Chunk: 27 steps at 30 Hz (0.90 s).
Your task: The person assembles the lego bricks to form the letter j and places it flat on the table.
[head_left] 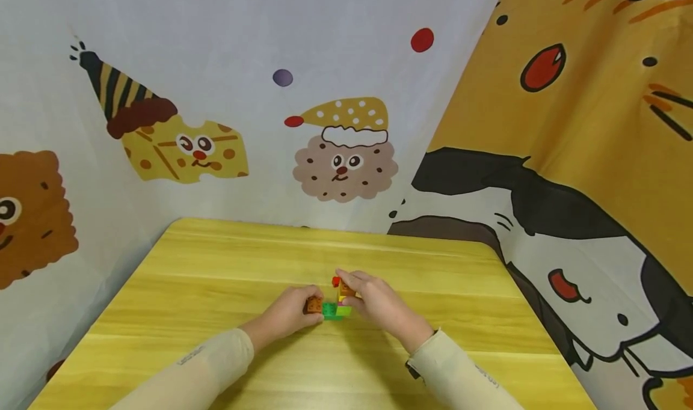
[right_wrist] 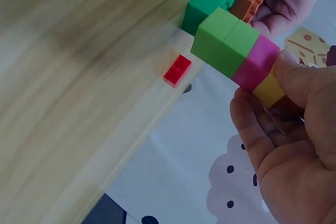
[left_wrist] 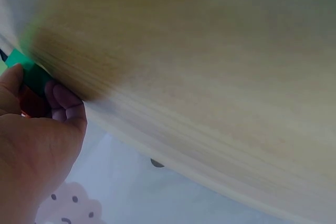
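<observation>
My left hand (head_left: 289, 311) pinches an orange-brown toy brick (head_left: 314, 305) at the left end of a green brick (head_left: 329, 309). In the left wrist view, a fingertip also lies against the green brick (left_wrist: 35, 76). My right hand (head_left: 376, 299) grips the upper part of a brick stack on the right. That stack has a light green brick (right_wrist: 223, 40), a pink brick (right_wrist: 257, 62), a yellow brick (right_wrist: 269, 90) and a brown brick (right_wrist: 286, 107) mostly covered by my fingers. The light green brick meets the green one; whether they are locked together I cannot tell.
A small red brick (right_wrist: 177, 71) lies on the wooden table (head_left: 227, 260), just beyond the right hand's stack. Behind the table hangs a white cloth (head_left: 227, 49) printed with cartoon figures, and an orange printed cloth (head_left: 487, 109) hangs on the right.
</observation>
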### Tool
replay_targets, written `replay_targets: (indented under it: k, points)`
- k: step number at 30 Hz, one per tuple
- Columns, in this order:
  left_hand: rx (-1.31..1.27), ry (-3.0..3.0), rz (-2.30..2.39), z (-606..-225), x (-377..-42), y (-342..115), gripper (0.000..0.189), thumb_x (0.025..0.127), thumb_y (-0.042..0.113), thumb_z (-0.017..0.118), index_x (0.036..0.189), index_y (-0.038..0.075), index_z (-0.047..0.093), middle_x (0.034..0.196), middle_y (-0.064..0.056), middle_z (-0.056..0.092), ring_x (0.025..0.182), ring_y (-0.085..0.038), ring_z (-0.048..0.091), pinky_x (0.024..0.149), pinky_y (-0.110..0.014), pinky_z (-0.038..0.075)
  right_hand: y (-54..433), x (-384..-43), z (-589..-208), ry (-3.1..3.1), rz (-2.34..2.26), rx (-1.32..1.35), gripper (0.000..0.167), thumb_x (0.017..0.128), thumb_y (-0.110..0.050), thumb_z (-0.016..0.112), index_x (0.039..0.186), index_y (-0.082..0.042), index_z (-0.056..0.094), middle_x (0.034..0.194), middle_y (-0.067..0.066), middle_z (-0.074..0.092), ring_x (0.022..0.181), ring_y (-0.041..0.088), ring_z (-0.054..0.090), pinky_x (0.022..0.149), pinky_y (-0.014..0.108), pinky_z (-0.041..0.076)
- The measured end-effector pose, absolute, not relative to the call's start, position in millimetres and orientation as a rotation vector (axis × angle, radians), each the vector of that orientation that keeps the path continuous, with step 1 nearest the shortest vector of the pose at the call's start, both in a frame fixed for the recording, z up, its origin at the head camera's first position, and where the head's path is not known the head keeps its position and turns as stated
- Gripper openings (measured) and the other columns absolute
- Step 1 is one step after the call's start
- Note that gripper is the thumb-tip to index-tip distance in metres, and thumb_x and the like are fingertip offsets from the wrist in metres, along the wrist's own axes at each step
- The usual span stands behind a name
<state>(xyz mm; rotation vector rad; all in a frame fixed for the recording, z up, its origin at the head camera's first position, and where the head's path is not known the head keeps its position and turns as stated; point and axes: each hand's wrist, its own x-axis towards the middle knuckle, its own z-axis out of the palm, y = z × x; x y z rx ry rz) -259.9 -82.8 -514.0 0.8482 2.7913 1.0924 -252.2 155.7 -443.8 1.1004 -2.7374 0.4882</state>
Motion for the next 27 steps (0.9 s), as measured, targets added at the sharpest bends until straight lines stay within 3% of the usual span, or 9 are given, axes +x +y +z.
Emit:
replay_targets:
  k: [6, 11, 13, 17, 20, 24, 27]
  points:
    - [0.852, 2.811, 1.075, -514.1, -261.7, -82.6, 0.037, 0.086, 0.029, 0.08, 0.115, 0.01, 0.066, 0.092, 0.01, 0.063, 0.077, -0.004, 0.056, 0.069, -0.025, 0.049, 155.9, -251.6, -444.5, -2.739, 0.565, 1.063, 0.076, 0.092, -0.026, 0.071, 0.156, -0.018, 0.031, 0.128, 0.003, 0.062, 0.107, 0.015, 0.063, 0.089, 0.029, 0.052]
    - [0.834, 2.795, 1.09, -515.2, -260.3, -83.2, 0.038, 0.086, 0.028, 0.08, 0.116, 0.009, 0.066, 0.089, 0.011, 0.062, 0.075, -0.005, 0.055, 0.066, -0.025, 0.048, 158.9, -252.7, -448.8, -2.843, 0.829, 0.952, 0.09, 0.092, -0.045, 0.067, 0.16, -0.022, 0.014, 0.136, 0.004, 0.057, 0.11, 0.016, 0.06, 0.088, 0.036, 0.052]
    - [0.824, 2.794, 1.092, -516.3, -259.8, -83.3, 0.038, 0.086, 0.028, 0.08, 0.116, 0.009, 0.065, 0.088, 0.012, 0.061, 0.074, -0.005, 0.055, 0.066, -0.025, 0.048, 160.9, -254.1, -453.1, -2.87, 1.003, 0.9, 0.085, 0.092, -0.049, 0.065, 0.159, -0.02, 0.02, 0.137, 0.005, 0.057, 0.105, 0.016, 0.061, 0.085, 0.036, 0.053]
    - [0.815, 2.794, 1.097, -518.1, -258.7, -83.7, 0.037, 0.086, 0.029, 0.08, 0.115, 0.01, 0.066, 0.088, 0.012, 0.061, 0.074, -0.005, 0.054, 0.067, -0.025, 0.047, 163.7, -255.1, -464.4, -2.916, 1.304, 0.809, 0.069, 0.097, -0.047, 0.06, 0.154, -0.016, 0.036, 0.121, 0.004, 0.065, 0.094, 0.018, 0.064, 0.076, 0.032, 0.054]
    - [0.807, 2.795, 1.095, -519.6, -257.3, -83.6, 0.037, 0.086, 0.029, 0.08, 0.115, 0.011, 0.066, 0.09, 0.012, 0.062, 0.075, -0.004, 0.054, 0.068, -0.026, 0.048, 165.5, -253.1, -474.8, -2.953, 1.442, 0.717, 0.066, 0.1, -0.048, 0.054, 0.151, -0.01, 0.039, 0.125, 0.009, 0.063, 0.102, 0.023, 0.064, 0.083, 0.038, 0.054]
    - [0.804, 2.793, 1.104, -520.9, -257.5, -83.2, 0.037, 0.086, 0.029, 0.08, 0.115, 0.011, 0.066, 0.092, 0.012, 0.063, 0.078, -0.004, 0.055, 0.07, -0.026, 0.048, 166.5, -254.3, -485.5, -2.937, 1.632, 0.641, 0.065, 0.105, -0.053, 0.035, 0.143, -0.001, 0.047, 0.13, 0.018, 0.059, 0.11, 0.029, 0.062, 0.095, 0.048, 0.049]
    - [0.807, 2.78, 1.126, -520.1, -259.1, -83.8, 0.036, 0.086, 0.028, 0.08, 0.115, 0.011, 0.065, 0.09, 0.012, 0.062, 0.076, -0.004, 0.055, 0.068, -0.025, 0.048, 163.7, -257.1, -486.7, -2.897, 1.813, 0.573, 0.067, 0.105, -0.056, 0.027, 0.137, -0.003, 0.053, 0.119, 0.015, 0.064, 0.103, 0.029, 0.065, 0.093, 0.049, 0.05]
